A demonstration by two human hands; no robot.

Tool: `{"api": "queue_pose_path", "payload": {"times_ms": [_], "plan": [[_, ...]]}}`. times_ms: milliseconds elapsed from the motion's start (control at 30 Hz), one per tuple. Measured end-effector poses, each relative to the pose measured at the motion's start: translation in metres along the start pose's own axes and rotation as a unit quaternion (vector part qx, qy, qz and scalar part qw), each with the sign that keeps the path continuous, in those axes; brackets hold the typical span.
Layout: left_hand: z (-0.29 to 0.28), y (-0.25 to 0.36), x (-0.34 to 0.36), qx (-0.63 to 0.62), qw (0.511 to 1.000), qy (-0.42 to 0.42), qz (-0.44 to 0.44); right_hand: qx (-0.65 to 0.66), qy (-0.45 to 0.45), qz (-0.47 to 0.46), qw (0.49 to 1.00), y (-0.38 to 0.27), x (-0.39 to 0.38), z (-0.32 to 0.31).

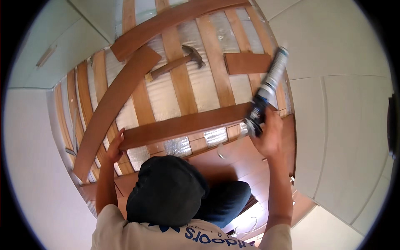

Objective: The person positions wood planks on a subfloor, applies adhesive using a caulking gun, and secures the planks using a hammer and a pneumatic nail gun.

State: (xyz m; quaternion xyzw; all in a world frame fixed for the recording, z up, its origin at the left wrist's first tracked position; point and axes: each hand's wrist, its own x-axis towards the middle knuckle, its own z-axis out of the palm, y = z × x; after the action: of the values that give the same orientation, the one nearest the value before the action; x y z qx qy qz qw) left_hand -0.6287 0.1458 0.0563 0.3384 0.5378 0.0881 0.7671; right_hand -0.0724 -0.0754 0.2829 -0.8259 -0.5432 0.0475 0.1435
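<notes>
The left hand (115,146) holds the left end of a reddish-brown plank (183,127), its fingers narrowed on the wood at that corner. This plank runs left to right in front of the person, lying across the pale wooden slats (177,79), and its right end passes behind a black and white tube (273,75). The right hand (270,134) is wrapped around the near, dark part of that tube, which tilts with its pale end pointing far and to the right; whether this hand also touches the plank, I cannot tell.

Silvery sheeting (162,100) shows between the slats. Beyond the plank, a hammer (168,68) lies across them, its head to the right and its wooden handle to the left. Left of it a long board (114,110) slants from near left to far right, its far end close to another long board (175,24) on the far side. A short board (246,63) lies at the far right, beside the tube. On the near side, reddish-brown flooring (254,160) spreads around the person's dark-trousered knees (166,189), with pale panels (346,125) standing along the right
</notes>
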Motion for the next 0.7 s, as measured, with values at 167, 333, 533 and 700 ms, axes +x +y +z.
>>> {"api": "queue_pose_path", "payload": {"times_ms": [167,333,533,700], "plan": [[-0.002,0.000,0.001,0.303,0.948,0.049,0.078,-0.102,-0.006,-0.092,0.990,0.007,0.107,0.146],[0.018,-0.004,-0.001,0.291,0.955,0.011,0.058,-0.144,-0.030,-0.096,0.985,-0.003,0.151,0.240],[0.033,-0.021,0.016,0.499,0.855,0.123,0.072,-0.086,0.029,-0.055,0.994,0.007,0.146,0.283],[0.072,0.006,0.009,0.639,0.753,0.155,0.023,-0.035,0.030,-0.002,0.999,-0.013,0.105,0.254]]}}
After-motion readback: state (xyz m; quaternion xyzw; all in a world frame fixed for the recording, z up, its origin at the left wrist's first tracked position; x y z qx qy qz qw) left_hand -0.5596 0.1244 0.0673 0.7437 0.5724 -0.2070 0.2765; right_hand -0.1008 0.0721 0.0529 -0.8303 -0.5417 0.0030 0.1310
